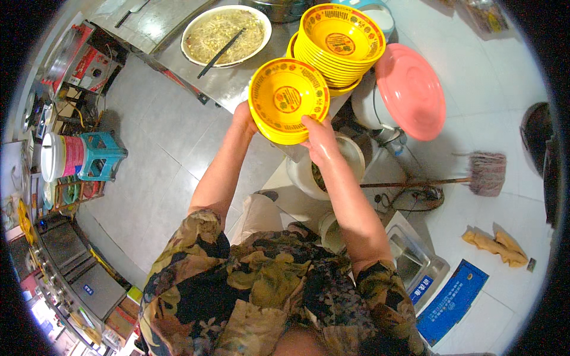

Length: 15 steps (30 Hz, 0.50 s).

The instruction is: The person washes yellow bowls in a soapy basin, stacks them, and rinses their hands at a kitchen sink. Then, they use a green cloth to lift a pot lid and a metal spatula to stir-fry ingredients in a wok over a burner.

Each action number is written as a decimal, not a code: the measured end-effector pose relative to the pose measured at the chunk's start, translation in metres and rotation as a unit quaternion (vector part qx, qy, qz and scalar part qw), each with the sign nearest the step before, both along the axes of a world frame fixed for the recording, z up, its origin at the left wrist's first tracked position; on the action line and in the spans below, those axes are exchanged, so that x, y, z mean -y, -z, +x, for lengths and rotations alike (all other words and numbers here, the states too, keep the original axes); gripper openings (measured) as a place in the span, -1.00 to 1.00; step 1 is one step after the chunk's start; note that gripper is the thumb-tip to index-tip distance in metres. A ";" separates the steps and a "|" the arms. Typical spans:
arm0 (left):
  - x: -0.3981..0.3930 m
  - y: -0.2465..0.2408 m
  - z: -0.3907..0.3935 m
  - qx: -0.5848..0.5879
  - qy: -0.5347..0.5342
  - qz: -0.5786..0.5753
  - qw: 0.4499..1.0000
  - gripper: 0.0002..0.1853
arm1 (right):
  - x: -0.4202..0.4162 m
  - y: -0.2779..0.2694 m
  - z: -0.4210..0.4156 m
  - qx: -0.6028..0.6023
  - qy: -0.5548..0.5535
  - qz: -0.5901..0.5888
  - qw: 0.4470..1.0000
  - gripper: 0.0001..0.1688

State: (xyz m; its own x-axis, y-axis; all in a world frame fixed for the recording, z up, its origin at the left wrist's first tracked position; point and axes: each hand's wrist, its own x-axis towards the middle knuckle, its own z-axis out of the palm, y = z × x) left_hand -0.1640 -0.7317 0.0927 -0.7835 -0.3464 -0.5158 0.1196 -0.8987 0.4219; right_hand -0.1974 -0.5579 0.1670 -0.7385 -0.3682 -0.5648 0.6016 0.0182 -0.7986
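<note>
Between my two hands is a short stack of yellow bowls [288,100] with a red patterned rim. My left hand [244,116] grips its left side, the fingers mostly hidden behind the bowls. On the lower right side, my right hand [319,135] holds it with the thumb over the rim. Just beyond stands a taller stack of matching yellow bowls [340,44], on the steel table [171,66]. To its left a large white basin [184,42] holds bean sprouts [218,31], with black chopsticks [221,53] resting across it.
Below my right forearm stands a white bucket [300,178]. A pink lid or basin [414,91] leans at the right, near a mop [487,173] against the wall. A steel sink [438,267] lies right of my body. At left, a tub [62,155] sits beside a blue stool [100,155].
</note>
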 end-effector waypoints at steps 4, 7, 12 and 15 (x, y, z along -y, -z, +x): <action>0.038 0.027 -0.012 0.045 -0.060 -0.055 0.996 -0.64 | 0.018 -0.011 0.008 0.025 -0.028 -0.015 0.999 -0.32; 0.054 0.016 -0.014 0.046 -0.037 -0.114 0.992 -0.66 | 0.025 -0.005 0.017 0.019 -0.034 -0.014 0.999 -0.25; 0.081 0.053 0.002 0.109 -0.033 -0.291 0.950 -0.74 | 0.019 0.010 0.016 -0.001 -0.038 -0.046 0.998 -0.18; 0.049 0.073 0.037 0.082 -0.092 -0.176 0.977 -0.78 | -0.018 0.019 0.009 0.077 0.080 -0.041 0.993 -0.09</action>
